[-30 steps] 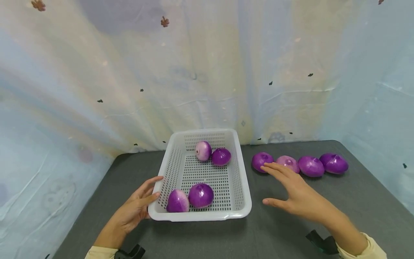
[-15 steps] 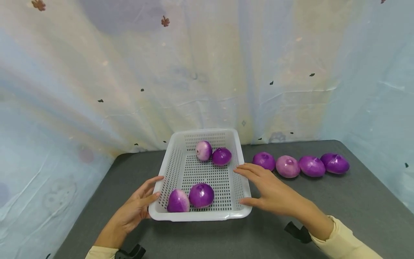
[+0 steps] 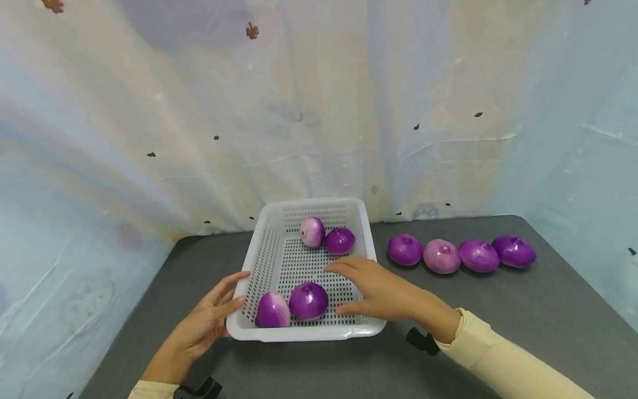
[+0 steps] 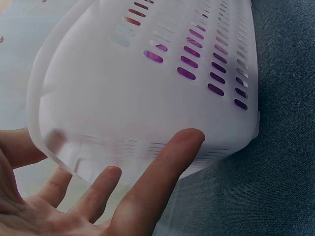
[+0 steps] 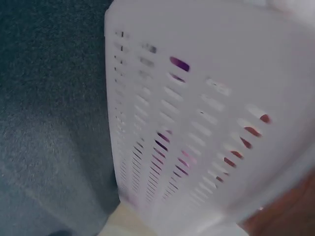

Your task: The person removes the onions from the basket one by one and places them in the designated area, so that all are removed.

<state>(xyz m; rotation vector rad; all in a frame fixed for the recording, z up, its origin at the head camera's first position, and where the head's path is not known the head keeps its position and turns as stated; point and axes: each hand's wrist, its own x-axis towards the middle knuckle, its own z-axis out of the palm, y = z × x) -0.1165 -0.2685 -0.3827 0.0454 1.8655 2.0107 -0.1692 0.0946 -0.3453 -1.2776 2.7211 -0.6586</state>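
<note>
A white perforated plastic basket (image 3: 304, 333) stands mid-table. Inside, a pale-and-purple onion (image 3: 313, 231) and a dark purple onion (image 3: 340, 241) lie at the back, while a two-toned onion (image 3: 272, 310) and a round purple onion (image 3: 308, 301) sit near the front. My left hand (image 3: 199, 324) rests at the basket's left front corner, its fingers (image 4: 157, 182) extended along the outer wall. Over the right rim reaches my right hand (image 3: 374, 288), fingers spread above the basket floor right of the onions, holding nothing. In the right wrist view, the basket wall hides most of that hand.
Right of the basket, several more onions stand in a row: a purple onion (image 3: 404, 250), a pinkish onion (image 3: 441, 256) and others beyond. A patterned curtain (image 3: 319, 111) hangs behind the dark grey table (image 3: 538, 310).
My right hand has moved left, from beside the row of onions to over the basket's interior. My left hand, the basket and the onions stay where they were.
</note>
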